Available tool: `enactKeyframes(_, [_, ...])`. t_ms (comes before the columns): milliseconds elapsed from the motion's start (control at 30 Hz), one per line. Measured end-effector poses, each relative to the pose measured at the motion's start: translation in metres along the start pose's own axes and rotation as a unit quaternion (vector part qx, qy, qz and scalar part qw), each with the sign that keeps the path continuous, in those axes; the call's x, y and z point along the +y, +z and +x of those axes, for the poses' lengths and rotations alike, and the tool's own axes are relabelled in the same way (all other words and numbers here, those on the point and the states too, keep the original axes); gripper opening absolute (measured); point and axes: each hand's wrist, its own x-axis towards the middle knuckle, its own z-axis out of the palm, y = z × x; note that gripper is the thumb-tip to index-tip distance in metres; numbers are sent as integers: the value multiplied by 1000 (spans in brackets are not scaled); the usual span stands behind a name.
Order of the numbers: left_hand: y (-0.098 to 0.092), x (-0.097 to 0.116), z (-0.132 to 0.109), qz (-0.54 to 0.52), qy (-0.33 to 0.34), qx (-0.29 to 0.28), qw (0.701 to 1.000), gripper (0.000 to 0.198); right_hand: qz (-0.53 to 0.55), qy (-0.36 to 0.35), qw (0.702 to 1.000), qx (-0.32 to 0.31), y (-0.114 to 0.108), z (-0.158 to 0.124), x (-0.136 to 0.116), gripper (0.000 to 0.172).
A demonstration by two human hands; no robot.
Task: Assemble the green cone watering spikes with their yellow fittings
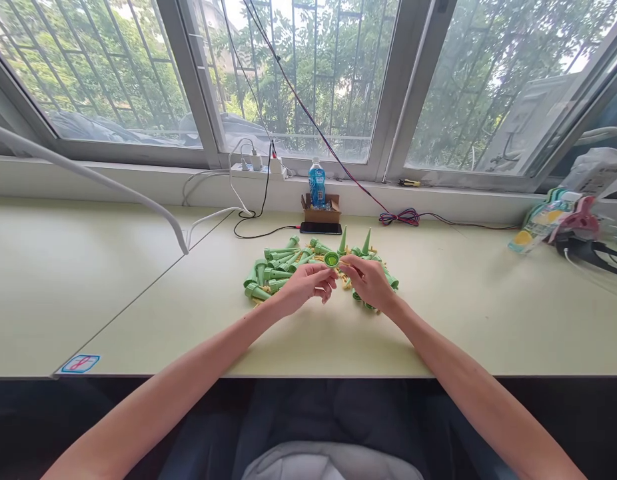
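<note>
Above the front of the pile, my left hand (309,285) is closed on a green plastic watering spike (331,259), its round open end facing me. My right hand (369,279) pinches a small yellow piece (343,262) at the spike's right side; most of that piece is hidden by the fingers. To the left lies a heap of green spikes (283,261). More spikes (388,275) lie behind and around my right hand, and two cone tips (366,241) point upward there. Small yellow pieces are scattered between the two groups.
Behind the pile lie a black phone (320,228) on a cable and a small cardboard box (328,212) with a blue bottle (317,183). A coiled cable (399,217) rests near the window. A white tube (113,190) crosses the left side. Bagged items (543,223) stand far right.
</note>
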Motion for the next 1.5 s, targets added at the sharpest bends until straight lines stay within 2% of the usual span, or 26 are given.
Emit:
enactKeyframes(67, [0, 2, 0, -44, -22, 1, 999, 32, -2, -3, 1000, 1, 0, 0, 0, 25])
enactKeyframes(233, [-2, 4, 1, -80, -60, 0, 995, 56, -7, -7, 1000, -20, -1, 0, 0, 27])
enactKeyframes(467, [-5, 2, 0, -74, -77, -35, 994, 53, -12, 3, 999, -36, -2, 0, 0, 29])
enactKeyframes(833, [-1, 4, -1, -22, -8, -38, 999, 27, 1, 16, 999, -41, 0, -1, 1, 24])
enactKeyframes(1233, [3, 5, -3, 117, 75, 4, 990, 37, -1, 27, 999, -42, 0, 0, 1, 28])
enactKeyframes(1400, [-1, -2, -1, 181, 123, 8, 976, 38, 15, 39, 998, -47, 0, -1, 0, 30])
enactKeyframes(1500, [-3, -5, -2, 240, 152, 33, 958, 37, 20, 45, 997, -52, 0, -1, -1, 29])
